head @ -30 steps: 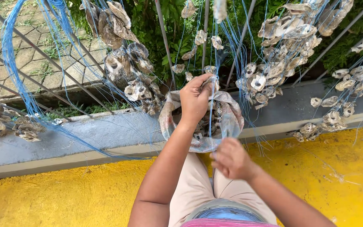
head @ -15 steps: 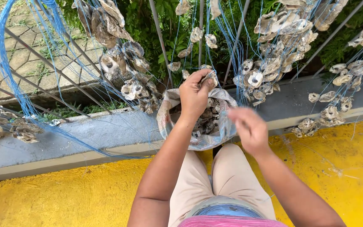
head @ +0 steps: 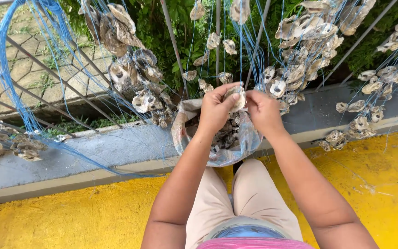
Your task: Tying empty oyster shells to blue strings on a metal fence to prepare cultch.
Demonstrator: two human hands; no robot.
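yellow floor (head: 70, 216) and a grey ledge (head: 93, 152) run below shell strings on blue cord. both forearms reach up to frame centre: left hand (head: 215, 108) pinches an oyster shell (head: 237, 97), right hand (head: 264, 109) closes on its edge, above a clear bag (head: 236, 143).

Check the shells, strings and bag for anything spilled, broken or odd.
Nothing stands out. Both hands, left hand and right hand, hold one oyster shell on blue string above the clear plastic bag of shells on the grey ledge; nothing has spilled.
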